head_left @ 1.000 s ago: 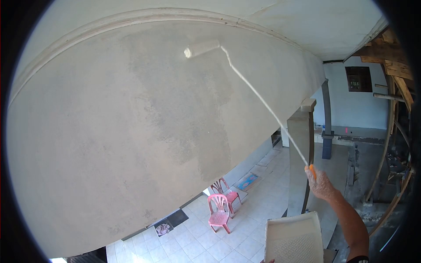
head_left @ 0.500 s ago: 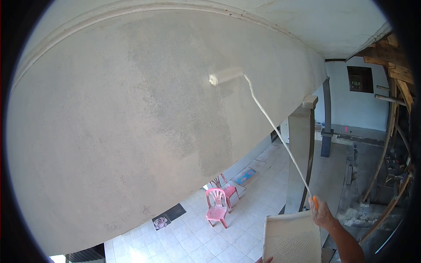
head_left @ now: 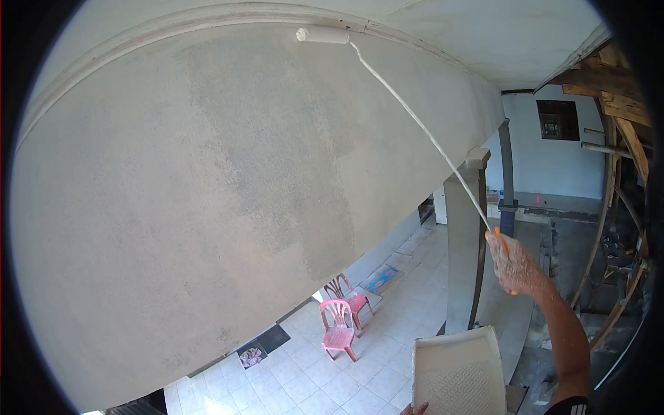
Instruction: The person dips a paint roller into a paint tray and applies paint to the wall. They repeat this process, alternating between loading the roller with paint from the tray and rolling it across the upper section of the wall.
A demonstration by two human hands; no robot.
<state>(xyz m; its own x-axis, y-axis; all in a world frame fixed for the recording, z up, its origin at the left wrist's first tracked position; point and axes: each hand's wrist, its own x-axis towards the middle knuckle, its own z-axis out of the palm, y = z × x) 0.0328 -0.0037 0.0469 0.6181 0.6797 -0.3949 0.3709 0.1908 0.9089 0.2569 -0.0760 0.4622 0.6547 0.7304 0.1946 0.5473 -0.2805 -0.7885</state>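
My right hand (head_left: 515, 266) is wrapped around the orange handle of a paint roller (head_left: 324, 35). Its long pale rod slants up and left to the roller head, which lies near the top of the grey wall (head_left: 228, 159), just under the moulding. At the bottom of the view, the fingers of my left hand (head_left: 415, 409) show at the lower left edge of a paint tray (head_left: 458, 373). The tray has a textured ramp and a coat of cream paint. Most of the left hand is out of frame. Patchy darker areas mark the middle of the wall.
Two pink plastic chairs (head_left: 338, 332) stand below on the tiled floor (head_left: 290, 377). A column (head_left: 465, 256) rises behind the roller rod. To the right are wooden beams (head_left: 626, 131). Mats (head_left: 382, 279) lie on the floor.
The roller head has moved up the wall and slightly left, from mid-height to just beneath the moulding. My right hand has risen with the handle. The tray stays nearly in place.
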